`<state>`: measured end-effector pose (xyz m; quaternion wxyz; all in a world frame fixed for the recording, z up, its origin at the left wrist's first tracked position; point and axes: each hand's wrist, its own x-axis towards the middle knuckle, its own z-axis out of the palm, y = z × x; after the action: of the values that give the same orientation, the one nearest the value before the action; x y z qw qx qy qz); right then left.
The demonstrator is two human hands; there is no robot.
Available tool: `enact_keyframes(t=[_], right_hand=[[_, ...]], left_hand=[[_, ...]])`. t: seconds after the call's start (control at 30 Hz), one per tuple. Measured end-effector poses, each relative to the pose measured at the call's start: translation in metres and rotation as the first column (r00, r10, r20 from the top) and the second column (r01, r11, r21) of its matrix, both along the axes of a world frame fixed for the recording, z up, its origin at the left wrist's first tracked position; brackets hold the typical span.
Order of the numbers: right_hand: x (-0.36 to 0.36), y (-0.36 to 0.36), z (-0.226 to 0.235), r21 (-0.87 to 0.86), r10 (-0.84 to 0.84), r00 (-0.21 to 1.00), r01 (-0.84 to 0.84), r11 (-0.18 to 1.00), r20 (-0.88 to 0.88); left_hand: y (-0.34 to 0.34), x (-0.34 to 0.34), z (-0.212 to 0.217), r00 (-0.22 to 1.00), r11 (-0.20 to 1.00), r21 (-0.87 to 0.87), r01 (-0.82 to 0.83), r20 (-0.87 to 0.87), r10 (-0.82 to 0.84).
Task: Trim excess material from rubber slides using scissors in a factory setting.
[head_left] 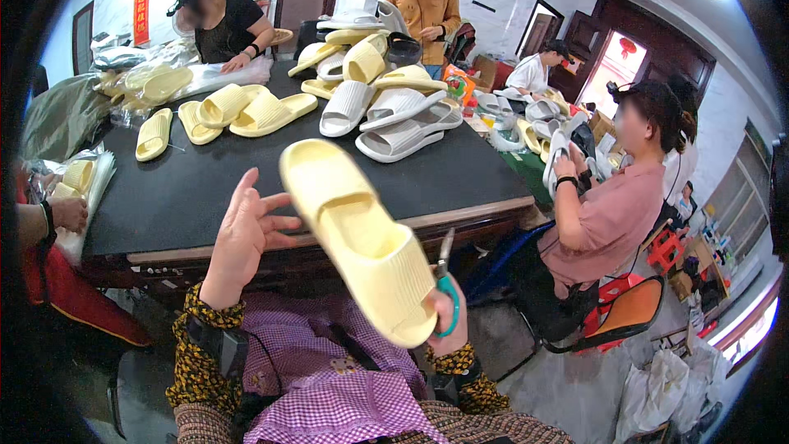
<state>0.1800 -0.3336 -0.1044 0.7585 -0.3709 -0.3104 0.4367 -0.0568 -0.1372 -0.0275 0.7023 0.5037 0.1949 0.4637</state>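
My right hand (450, 334) grips the end of a pale yellow slipper (374, 279) with a ribbed strap. The same hand carries scissors (446, 286) with teal handles, their blades pointing up beside the slipper. The slipper slants up and left above my lap, over the table's near edge. I cannot tell whether a second slipper is tucked into it. My left hand (251, 234) is raised just left of the slipper, fingers spread, with nothing in it. Ahead on the dark table (246, 189) lie loose yellow slippers (267, 111) and a heap of grey slippers (403, 127) mixed with yellow ones.
Clear plastic bags (156, 82) lie at the far left. A co-worker's hand (70, 212) rests near bagged slippers (78, 177) at the left edge. On the right, a person in pink (616, 205) handles a grey slipper beside an orange-seated chair (629, 306). Other people work behind the table.
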Motion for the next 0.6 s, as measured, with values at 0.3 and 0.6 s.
enact_keyframes(t=[0.3,0.6], right_hand=[[0.081,0.074,0.021,0.128,-0.416,0.909,0.412,0.902,0.010],[0.034,0.071,0.012,0.008,0.056,0.997,-0.056,0.998,0.058]], left_hand=[[-0.002,-0.001,-0.014,0.981,0.998,0.053,0.040,-0.194,-0.029],[-0.020,-0.005,-0.012,0.928,0.972,0.192,0.138,-0.367,-0.059]])
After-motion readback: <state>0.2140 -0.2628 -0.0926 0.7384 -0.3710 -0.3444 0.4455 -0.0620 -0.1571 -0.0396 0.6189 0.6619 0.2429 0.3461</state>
